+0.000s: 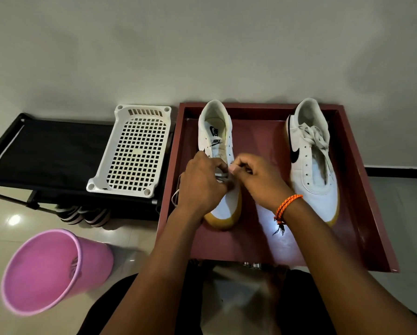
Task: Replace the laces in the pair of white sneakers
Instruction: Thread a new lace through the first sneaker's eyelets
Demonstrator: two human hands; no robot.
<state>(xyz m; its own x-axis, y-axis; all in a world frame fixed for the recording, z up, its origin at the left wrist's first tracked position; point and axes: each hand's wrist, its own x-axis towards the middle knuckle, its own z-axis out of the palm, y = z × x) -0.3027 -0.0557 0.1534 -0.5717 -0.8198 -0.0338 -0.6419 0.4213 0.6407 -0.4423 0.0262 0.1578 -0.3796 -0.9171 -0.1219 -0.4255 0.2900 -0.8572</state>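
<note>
Because a lace [178, 193] had to be worked at the lower eyelets, the fingers [236, 168] of both hands pinched it over the left sneaker [218, 131], mid-frame in the red tray [362, 189], its partly laced mate [311, 151] waiting at right.

A: What is the person wearing?
B: Both forearms are bare, no sleeves reach into view. The left hand [201, 182] has no ring or band that shows.
A: And the right hand [263, 182]?
B: A bracelet [287, 205] sits on its wrist: orange cord, braided, in two strands side by side. It ends in a knot under the wrist with a short dark tassel [280, 229] hanging from it.
A: Anything lower down?
B: Dark cloth [110, 308] over the legs at the bottom edge, black or near it; too dim to tell the garment
</note>
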